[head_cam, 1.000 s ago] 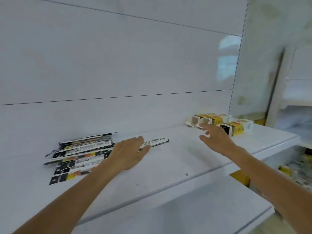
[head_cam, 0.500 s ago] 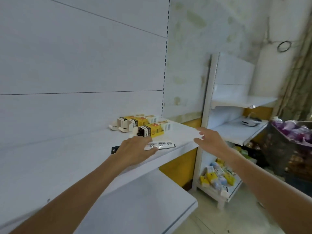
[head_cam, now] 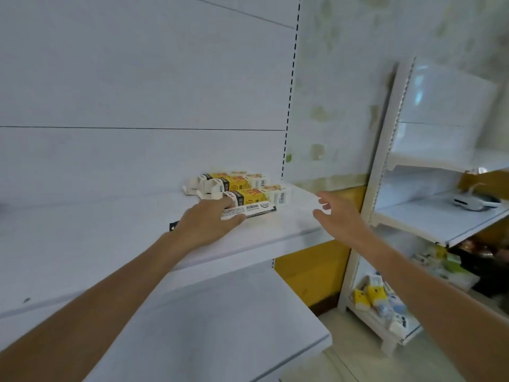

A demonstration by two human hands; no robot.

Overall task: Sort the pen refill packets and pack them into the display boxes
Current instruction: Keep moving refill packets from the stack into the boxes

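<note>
Refill packet point(head_cam: 254, 210) in left hand point(head_cam: 206, 225)

Refill packet point(head_cam: 259, 209) flat (label up), boxes point(head_cam: 249, 196) behind

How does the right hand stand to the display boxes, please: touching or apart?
Apart. The head view shows bare shelf between the right hand and the display boxes.

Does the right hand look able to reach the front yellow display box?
Probably yes. The right hand is open and empty, just right of the front display box, with only bare shelf between them. The left hand and its refill packet sit at the box's near side, off that path.
</note>
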